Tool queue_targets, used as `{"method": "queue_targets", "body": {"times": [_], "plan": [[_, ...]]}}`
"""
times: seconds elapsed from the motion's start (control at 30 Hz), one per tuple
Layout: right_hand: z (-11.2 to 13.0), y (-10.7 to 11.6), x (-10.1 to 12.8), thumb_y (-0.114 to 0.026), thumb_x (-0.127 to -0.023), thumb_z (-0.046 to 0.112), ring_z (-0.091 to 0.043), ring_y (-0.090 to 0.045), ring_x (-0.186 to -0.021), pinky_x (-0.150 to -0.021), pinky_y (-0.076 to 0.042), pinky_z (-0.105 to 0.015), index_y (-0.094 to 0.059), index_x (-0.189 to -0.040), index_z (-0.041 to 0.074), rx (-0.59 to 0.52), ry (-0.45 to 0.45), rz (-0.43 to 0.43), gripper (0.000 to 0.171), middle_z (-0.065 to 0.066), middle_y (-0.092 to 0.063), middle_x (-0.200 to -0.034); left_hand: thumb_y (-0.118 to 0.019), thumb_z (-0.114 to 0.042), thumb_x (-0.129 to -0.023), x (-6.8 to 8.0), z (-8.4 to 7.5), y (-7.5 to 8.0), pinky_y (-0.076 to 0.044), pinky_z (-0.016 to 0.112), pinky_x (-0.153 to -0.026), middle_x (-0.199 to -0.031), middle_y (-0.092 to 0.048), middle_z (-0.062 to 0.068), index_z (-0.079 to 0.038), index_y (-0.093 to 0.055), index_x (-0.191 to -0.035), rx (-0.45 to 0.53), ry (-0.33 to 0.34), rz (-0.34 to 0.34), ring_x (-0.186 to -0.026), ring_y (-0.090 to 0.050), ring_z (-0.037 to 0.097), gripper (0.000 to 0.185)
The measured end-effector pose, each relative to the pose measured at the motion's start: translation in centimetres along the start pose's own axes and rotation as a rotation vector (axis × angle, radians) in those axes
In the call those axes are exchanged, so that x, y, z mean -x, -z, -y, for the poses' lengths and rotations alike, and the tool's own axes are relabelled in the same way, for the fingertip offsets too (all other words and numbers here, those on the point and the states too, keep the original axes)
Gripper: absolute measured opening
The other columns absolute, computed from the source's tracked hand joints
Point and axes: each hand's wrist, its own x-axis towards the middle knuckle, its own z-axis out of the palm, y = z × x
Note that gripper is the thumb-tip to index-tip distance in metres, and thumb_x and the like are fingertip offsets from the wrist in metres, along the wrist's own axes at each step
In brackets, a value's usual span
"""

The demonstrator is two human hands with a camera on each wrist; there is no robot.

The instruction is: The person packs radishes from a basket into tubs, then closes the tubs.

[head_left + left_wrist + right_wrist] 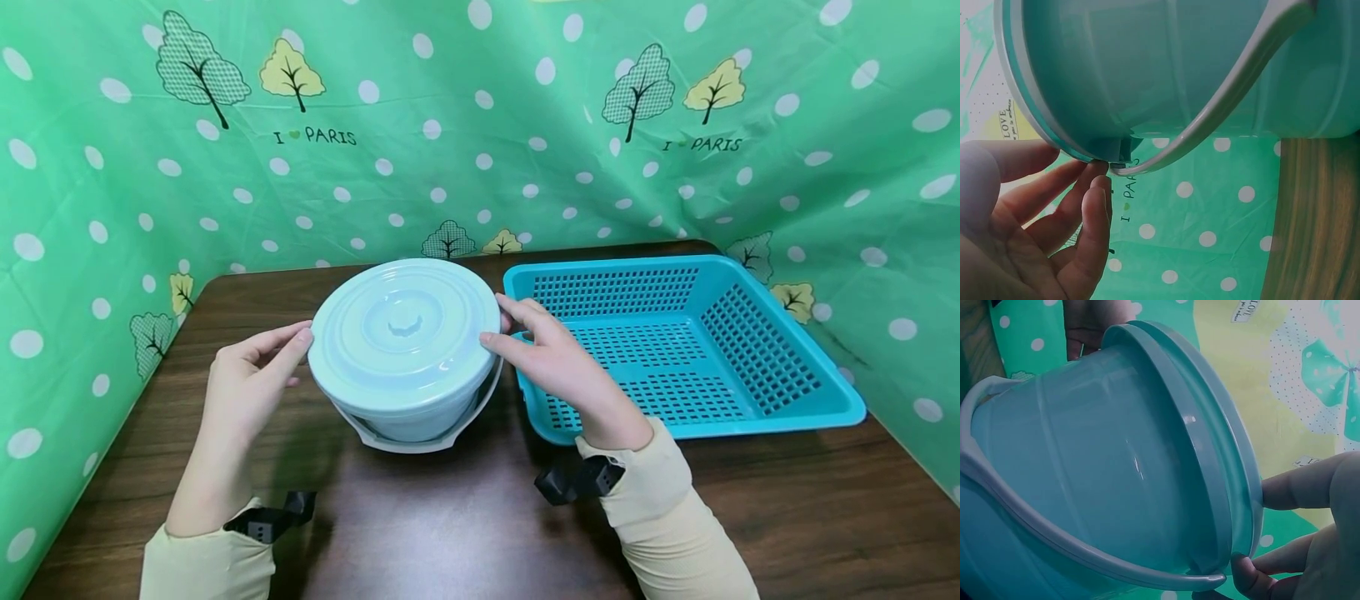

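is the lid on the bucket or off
On: the lid sits flat over the bucket rim, both hands at its edge.

A dark wood table [465,533] is boxed in by green polka-dot sheeting [97,208] printed with little trees, evenly lit.

One bucket [408,400] sits mid-frame with one lid [405,332] and one handle [420,440]. One basket [825,400] lies at centre right. Two hands show, left [251,367] and right [551,354]. One table [465,533] fills the lower frame. One cloth [465,125] spans the top.
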Motion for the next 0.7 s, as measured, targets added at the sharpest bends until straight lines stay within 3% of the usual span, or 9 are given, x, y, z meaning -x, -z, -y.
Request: {"method": "queue_targets", "body": {"times": [0.4,0.7], "plan": [[-0.24,0.05,-0.03,-0.060,-0.098,0.026,-0.024,-0.041,-0.113,-0.082,-0.039,-0.036,-0.037,-0.151,0.001,0.067,-0.018,0.023,0.063,-0.008,-0.046,-0.104,-0.060,-0.036,-0.098,-0.33,0.52,0.09,-0.054,0.017,-0.066,-0.089,-0.065,-0.030,-0.006,-0.068,-0.126,-0.007,0.002,0.045,-0.078,-0.064,-0.013,0.042],[-0.54,0.02,-0.17,-0.058,-0.099,0.035,-0.026,-0.050,-0.110,-0.077,-0.040,-0.034,-0.047,-0.145,0.000,0.160,-0.004,0.004,0.058,-0.011,-0.052,-0.108,-0.059,-0.040,-0.098,-0.63,0.77,0.07,-0.054,0.017,-0.065,-0.082,-0.063,-0.033,-0.004,-0.069,-0.123,-0.001,0.035,0.036,-0.077,-0.062,-0.012,0.045]]}}
